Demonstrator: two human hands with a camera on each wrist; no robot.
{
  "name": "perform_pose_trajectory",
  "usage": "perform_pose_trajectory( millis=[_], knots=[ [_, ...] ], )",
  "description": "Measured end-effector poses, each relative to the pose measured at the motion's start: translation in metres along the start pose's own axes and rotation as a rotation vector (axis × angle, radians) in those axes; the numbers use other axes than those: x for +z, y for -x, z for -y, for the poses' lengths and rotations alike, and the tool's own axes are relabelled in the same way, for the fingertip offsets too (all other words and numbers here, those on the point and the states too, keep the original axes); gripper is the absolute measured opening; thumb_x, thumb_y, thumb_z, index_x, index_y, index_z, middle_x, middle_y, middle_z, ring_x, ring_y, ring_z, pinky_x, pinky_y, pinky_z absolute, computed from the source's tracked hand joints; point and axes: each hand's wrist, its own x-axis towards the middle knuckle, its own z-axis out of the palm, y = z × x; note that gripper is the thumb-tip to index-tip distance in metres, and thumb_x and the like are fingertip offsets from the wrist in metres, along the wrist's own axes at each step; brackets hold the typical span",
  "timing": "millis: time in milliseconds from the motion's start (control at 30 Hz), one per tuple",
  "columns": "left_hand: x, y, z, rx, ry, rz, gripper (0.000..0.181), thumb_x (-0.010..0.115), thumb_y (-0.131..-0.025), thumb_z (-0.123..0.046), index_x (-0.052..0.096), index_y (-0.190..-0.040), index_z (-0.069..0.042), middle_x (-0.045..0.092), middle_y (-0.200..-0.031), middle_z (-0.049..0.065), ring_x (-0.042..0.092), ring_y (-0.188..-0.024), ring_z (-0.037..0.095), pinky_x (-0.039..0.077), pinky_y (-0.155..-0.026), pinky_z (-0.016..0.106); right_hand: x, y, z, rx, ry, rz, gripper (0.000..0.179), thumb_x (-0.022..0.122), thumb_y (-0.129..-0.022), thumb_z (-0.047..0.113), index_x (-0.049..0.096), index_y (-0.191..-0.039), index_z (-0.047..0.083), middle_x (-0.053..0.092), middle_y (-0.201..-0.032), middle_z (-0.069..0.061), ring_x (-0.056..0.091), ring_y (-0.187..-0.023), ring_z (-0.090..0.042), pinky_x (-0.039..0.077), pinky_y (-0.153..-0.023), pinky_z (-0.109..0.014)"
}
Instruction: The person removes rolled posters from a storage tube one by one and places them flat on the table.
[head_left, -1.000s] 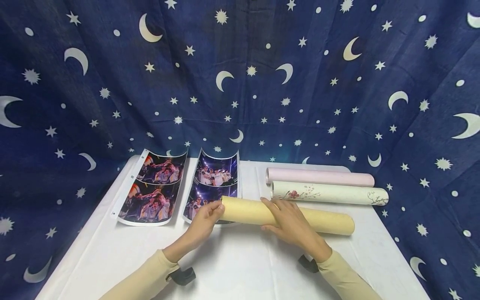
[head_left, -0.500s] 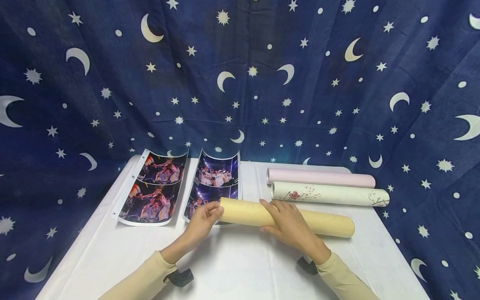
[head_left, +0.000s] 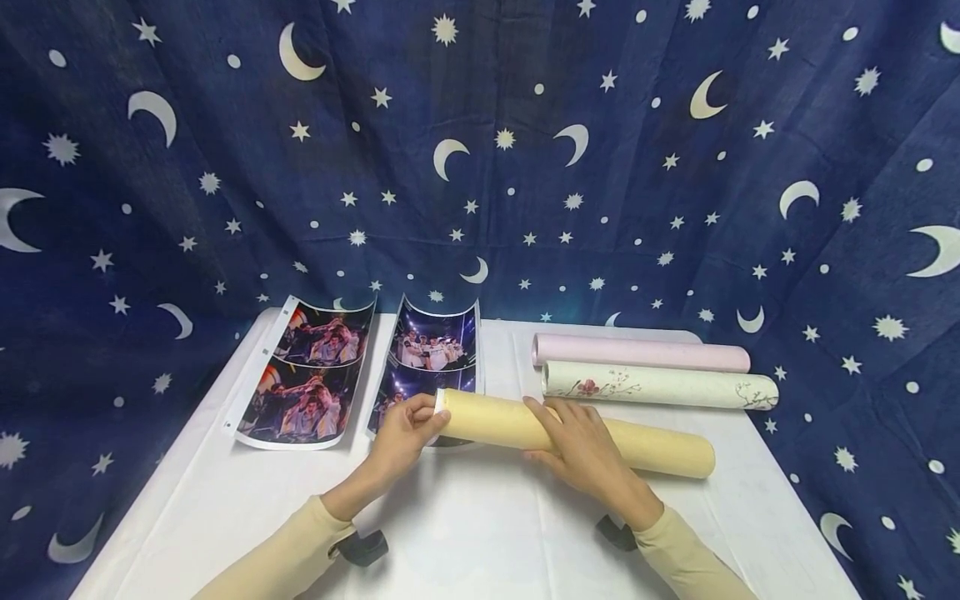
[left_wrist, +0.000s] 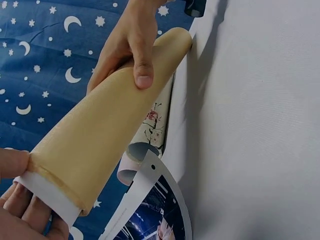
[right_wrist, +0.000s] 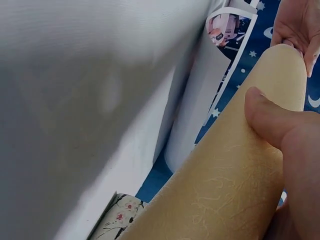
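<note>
A pale yellow wallpaper roll [head_left: 491, 419] is held slightly tilted over the front of the table. My right hand [head_left: 583, 443] grips it around the middle, thumb on the near side, as the right wrist view also shows. At its left end my left hand [head_left: 399, 437] pinches the rim, with the thumb on the yellow paper and the fingers on a white piece [left_wrist: 50, 197]. That white piece sticks out of the roll's open end; in the head view only a thin sliver of it shows. How far it reaches inside is hidden.
Two curled sheets of printed photos, a left one [head_left: 307, 408] and a right one [head_left: 435, 337], lie at the back left. At the back right are a pink roll [head_left: 641, 352] and a cream floral roll [head_left: 675, 389]. A patterned blue curtain [head_left: 480, 167] hangs behind the white table [head_left: 480, 533].
A white edge has come into view at the yellow roll's left end, by my left fingers. The roll's right end has shifted slightly to the right. My right hand keeps its hold.
</note>
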Motion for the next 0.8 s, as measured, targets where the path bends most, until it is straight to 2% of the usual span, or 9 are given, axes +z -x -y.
perform_pose_trajectory(
  millis=[67, 233, 400, 533, 633, 800],
  knots=[
    [-0.001, 0.0, -0.001, -0.015, 0.001, -0.012, 0.019, 0.07, -0.089, -0.008, 0.066, -0.103, 0.003, 0.075, -0.095, 0.016, 0.068, -0.078, 0.008, 0.053, -0.07, 0.017, 0.0, 0.002, -0.002, -0.003, 0.006, -0.008, 0.079, 0.068, -0.084, 0.056, 0.039, -0.15, 0.025, 0.058, -0.133, -0.013, 0.058, -0.116, -0.034, 0.047, -0.092, -0.05],
    [-0.005, -0.001, 0.002, -0.022, 0.011, -0.012, 0.02, 0.069, -0.088, -0.005, 0.065, -0.105, 0.005, 0.074, -0.099, 0.019, 0.072, -0.085, 0.013, 0.06, -0.078, 0.029, 0.0, 0.005, -0.007, 0.008, 0.007, -0.001, 0.079, 0.069, -0.084, 0.055, 0.037, -0.151, 0.026, 0.058, -0.133, -0.012, 0.058, -0.116, -0.033, 0.047, -0.091, -0.049],
    [-0.01, -0.002, 0.005, -0.02, 0.024, -0.018, 0.019, 0.068, -0.089, -0.002, 0.064, -0.105, 0.007, 0.073, -0.098, 0.022, 0.072, -0.082, 0.011, 0.06, -0.081, 0.036, 0.0, 0.008, -0.012, 0.001, 0.003, 0.001, 0.079, 0.068, -0.084, 0.056, 0.037, -0.151, 0.026, 0.059, -0.13, -0.01, 0.058, -0.115, -0.032, 0.046, -0.091, -0.048],
    [-0.012, -0.001, 0.005, -0.037, 0.035, -0.016, 0.021, 0.068, -0.089, -0.001, 0.063, -0.107, 0.008, 0.073, -0.099, 0.022, 0.072, -0.081, 0.011, 0.06, -0.081, 0.038, 0.001, 0.009, -0.012, -0.035, -0.001, -0.036, 0.081, 0.072, -0.082, 0.054, 0.041, -0.149, 0.024, 0.061, -0.124, -0.009, 0.059, -0.11, -0.03, 0.047, -0.085, -0.045],
    [-0.015, -0.001, 0.004, -0.033, 0.027, -0.023, 0.023, 0.068, -0.089, -0.002, 0.063, -0.108, 0.008, 0.073, -0.099, 0.022, 0.071, -0.08, 0.012, 0.06, -0.078, 0.035, 0.001, 0.009, -0.013, -0.058, 0.011, -0.069, 0.084, 0.079, -0.076, 0.05, 0.044, -0.147, 0.023, 0.061, -0.121, -0.008, 0.06, -0.107, -0.029, 0.047, -0.08, -0.043],
    [-0.019, -0.002, 0.003, 0.007, 0.002, -0.042, 0.022, 0.068, -0.089, -0.002, 0.062, -0.107, 0.009, 0.072, -0.095, 0.023, 0.065, -0.068, 0.009, 0.055, -0.062, 0.024, -0.001, 0.01, -0.015, -0.064, 0.031, -0.08, 0.091, 0.088, -0.067, 0.039, 0.046, -0.146, 0.022, 0.061, -0.121, -0.006, 0.061, -0.107, -0.029, 0.048, -0.081, -0.043]
  ],
)
